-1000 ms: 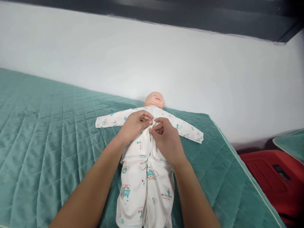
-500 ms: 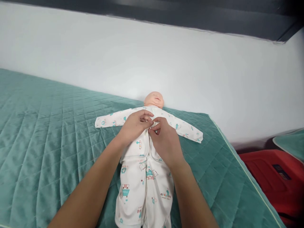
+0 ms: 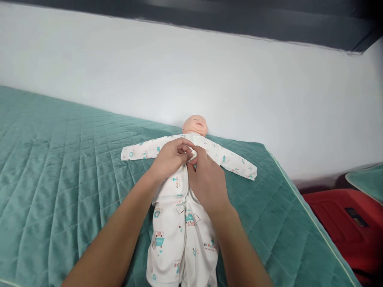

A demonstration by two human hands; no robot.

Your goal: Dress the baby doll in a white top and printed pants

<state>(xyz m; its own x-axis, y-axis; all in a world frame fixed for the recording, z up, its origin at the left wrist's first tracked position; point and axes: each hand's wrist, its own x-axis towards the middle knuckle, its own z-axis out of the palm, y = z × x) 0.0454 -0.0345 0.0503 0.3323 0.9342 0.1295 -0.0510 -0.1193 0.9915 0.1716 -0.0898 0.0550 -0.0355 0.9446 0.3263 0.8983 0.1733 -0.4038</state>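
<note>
So there's a baby doll (image 3: 194, 124) lying face up on a green quilted cover (image 3: 74, 159), head at the far end right by the pale wall (image 3: 179, 71), though whether it touches the wall is hard to say. The closest thing to a container here is honestly the outfit: the doll's body is tucked inside a white printed jacket (image 3: 169, 191) and matching trousers (image 3: 167, 239), with just the head and a bit of neck poking out at the far end. The jacket's sleeves stretch out flat to left and right, and you can't really tell how far the doll's arms reach inside them. The jacket hem sits over the top of the trousers, which run down to the near edge of the view. Both hands are over the middle of the chest: the left hand (image 3: 171, 158) has thumb and fingertips pinched on the jacket's front edge, and the right hand (image 3: 209, 180) has its thumb and forefinger gripping the same spot, almost touching the left. A little white bit shows between the fingertips, too small to tell if it's a fastener or just cloth. Off to the right, beyond the cover's edge, there's a red case-like thing (image 3: 332, 215) with a dark label (image 3: 357, 217), contents hidden if it's a container at all
</note>
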